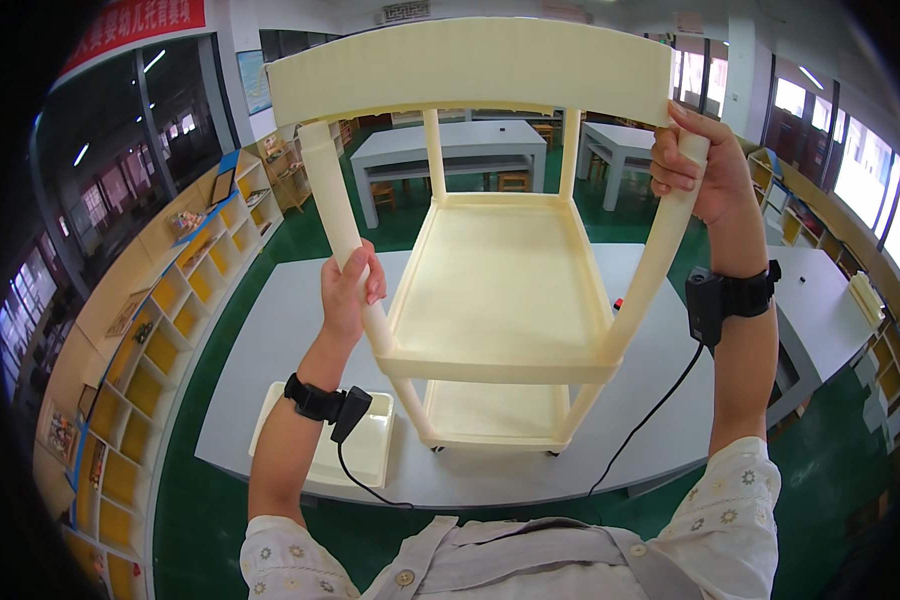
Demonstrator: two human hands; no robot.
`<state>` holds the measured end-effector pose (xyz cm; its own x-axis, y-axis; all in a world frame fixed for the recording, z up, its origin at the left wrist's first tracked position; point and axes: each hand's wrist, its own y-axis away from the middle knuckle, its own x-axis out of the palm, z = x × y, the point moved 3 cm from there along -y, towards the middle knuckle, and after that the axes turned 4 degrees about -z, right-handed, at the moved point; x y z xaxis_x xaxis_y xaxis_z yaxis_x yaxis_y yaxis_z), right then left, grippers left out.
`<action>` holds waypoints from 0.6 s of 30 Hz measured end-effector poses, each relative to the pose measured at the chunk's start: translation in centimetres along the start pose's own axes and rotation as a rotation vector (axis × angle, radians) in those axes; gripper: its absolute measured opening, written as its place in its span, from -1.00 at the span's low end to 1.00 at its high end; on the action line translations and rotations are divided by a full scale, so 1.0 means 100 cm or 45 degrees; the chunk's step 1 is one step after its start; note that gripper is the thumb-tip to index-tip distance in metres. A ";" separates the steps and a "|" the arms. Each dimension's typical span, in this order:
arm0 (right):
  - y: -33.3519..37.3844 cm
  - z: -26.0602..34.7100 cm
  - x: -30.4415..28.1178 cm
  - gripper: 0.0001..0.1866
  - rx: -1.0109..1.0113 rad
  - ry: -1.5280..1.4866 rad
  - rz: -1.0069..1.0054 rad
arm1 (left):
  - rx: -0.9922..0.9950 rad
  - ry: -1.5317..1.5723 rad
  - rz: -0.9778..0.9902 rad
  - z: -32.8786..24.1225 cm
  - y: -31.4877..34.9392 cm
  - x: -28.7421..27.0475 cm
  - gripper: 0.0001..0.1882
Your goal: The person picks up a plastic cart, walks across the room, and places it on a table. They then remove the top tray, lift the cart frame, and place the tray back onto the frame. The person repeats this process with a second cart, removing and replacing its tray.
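Observation:
A cream plastic tiered cart [500, 280] stands upright on the grey-white table [270, 330] in front of me. Its top tier is level with the upper part of the view, and two lower shelves show beneath it. My left hand [350, 290] is wrapped round the near left post, about midway up. Higher up, my right hand [698, 165] grips the near right post just under the top tier, its thumb against the tier's corner. Small dark casters show under the bottom shelf. The inside of the top tier is hidden from this angle.
A cream tray [375, 435] lies on the table at the near left, partly behind my left forearm. Low shelving [160, 340] runs along the left wall. Another table [450, 150] stands behind the cart, and a further one [820, 300] is at the right.

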<state>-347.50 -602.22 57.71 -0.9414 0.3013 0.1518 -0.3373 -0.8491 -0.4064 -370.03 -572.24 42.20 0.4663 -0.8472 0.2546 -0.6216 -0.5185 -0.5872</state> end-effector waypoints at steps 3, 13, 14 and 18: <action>0.004 0.002 0.001 -0.56 -0.023 0.034 -0.092 | 0.000 0.014 0.004 0.002 -0.001 0.000 -0.73; 0.019 -0.024 0.015 -0.54 -0.249 0.181 -0.459 | 0.025 -0.012 -0.017 0.001 0.001 -0.003 -0.74; 0.021 -0.034 0.009 -0.53 -0.290 0.203 -0.379 | 0.025 -0.009 -0.023 0.002 0.002 -0.004 -0.74; 0.035 -0.064 -0.006 -0.58 -0.197 -0.069 0.067 | 0.049 -0.028 0.013 0.003 -0.001 0.001 -0.73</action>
<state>-348.10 -602.56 50.41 -0.9575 0.2305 0.1732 -0.2882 -0.7849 -0.5486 -369.74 -572.23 42.06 0.4741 -0.8495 0.2315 -0.6020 -0.5047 -0.6188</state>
